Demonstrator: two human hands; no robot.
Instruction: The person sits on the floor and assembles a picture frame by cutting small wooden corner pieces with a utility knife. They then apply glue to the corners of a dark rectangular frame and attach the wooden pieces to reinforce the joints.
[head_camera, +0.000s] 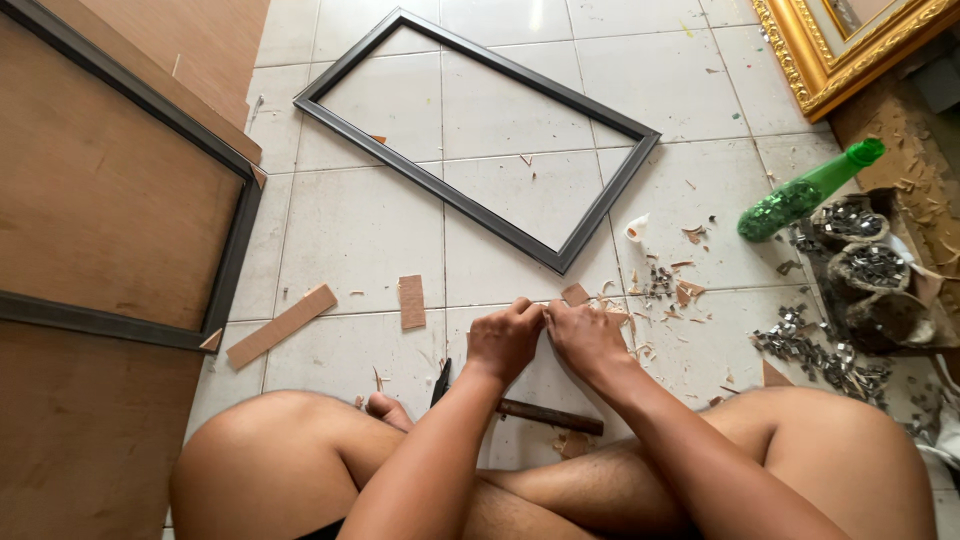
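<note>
Far left, one board lies edged by a dark frame. A second dark frame — empty, only tile showing through it — lies tilted on the floor, and the corner of a third, gilded frame shows at top right.

Two loose wood strips lie near the board: a long strip and, right of it, a short strip.

In the middle the left hand and the right hand meet, knuckles touching, fingers curled in tight; what they pinch between them I cannot tell. A small wood chip lies just past the fingertips. One hammer lies under the forearms, by the crossed legs.

Further right, wood scraps scatter over the tile with a small heap of metal clips. One green bottle lies on its side. Beside it stand three open bags — two visibly filled with metal clips, the third's contents unclear — and more clips spill over the floor in front.
</note>
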